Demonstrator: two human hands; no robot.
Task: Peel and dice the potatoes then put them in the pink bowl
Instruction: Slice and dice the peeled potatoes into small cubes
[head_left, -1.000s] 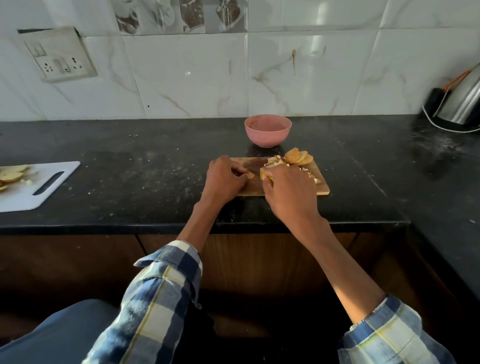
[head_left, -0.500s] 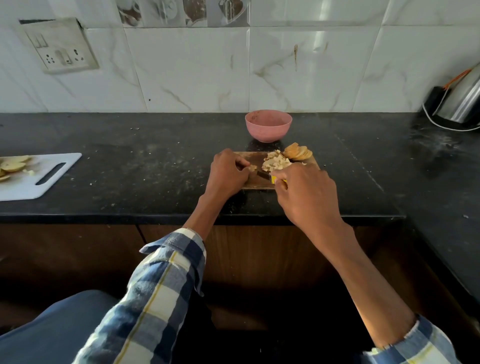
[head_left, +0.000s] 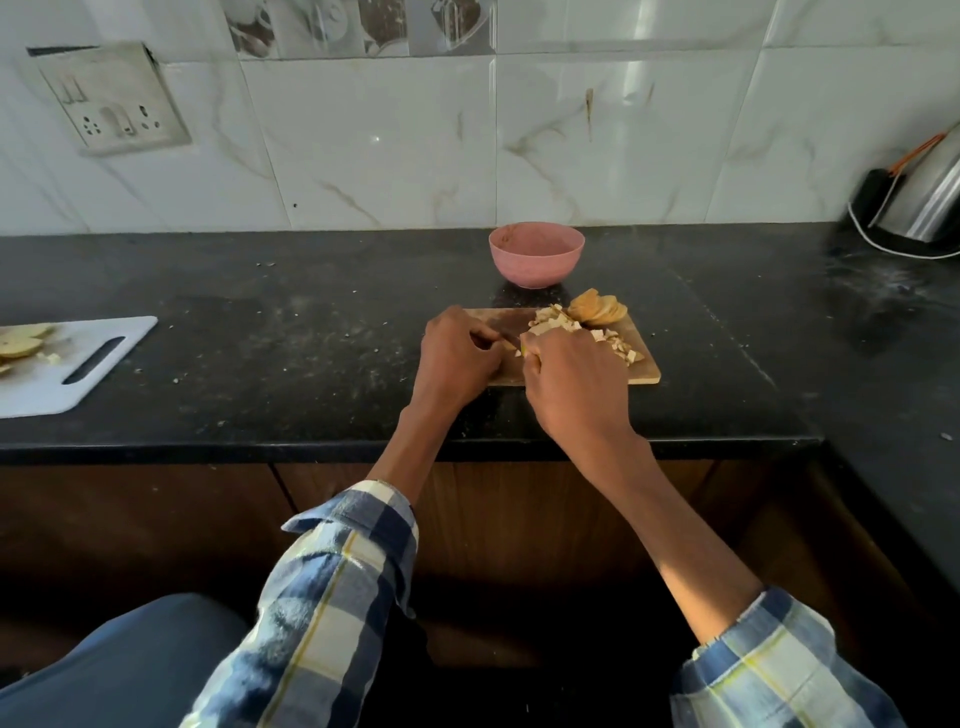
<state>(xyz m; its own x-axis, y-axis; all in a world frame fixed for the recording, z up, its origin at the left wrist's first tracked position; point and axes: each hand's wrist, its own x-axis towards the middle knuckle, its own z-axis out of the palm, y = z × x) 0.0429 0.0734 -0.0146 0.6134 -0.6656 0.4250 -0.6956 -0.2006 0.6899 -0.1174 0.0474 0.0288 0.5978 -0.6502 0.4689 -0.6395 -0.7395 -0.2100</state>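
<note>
A small wooden cutting board (head_left: 644, 371) lies on the black counter, just in front of the pink bowl (head_left: 536, 254). At the board's far side sit a stack of potato slices (head_left: 597, 309) and a pile of diced potato (head_left: 556, 325). My left hand (head_left: 457, 358) rests on the board's left end, fingers curled down on a small potato piece that is mostly hidden. My right hand (head_left: 571, 384) grips a knife with a yellow handle. Only a short stretch of its dark blade (head_left: 506, 340) shows between the hands. The bowl's inside looks bare.
A white cutting board (head_left: 78, 374) with more potato slices (head_left: 21, 340) lies at the far left of the counter. A steel kettle (head_left: 930, 197) with a cord stands at the back right. The counter's front edge (head_left: 415, 447) runs just below my wrists.
My right hand has gone forward and left over the board, closing on the left hand after drawing back half a second ago. The left hand has stayed in place.
</note>
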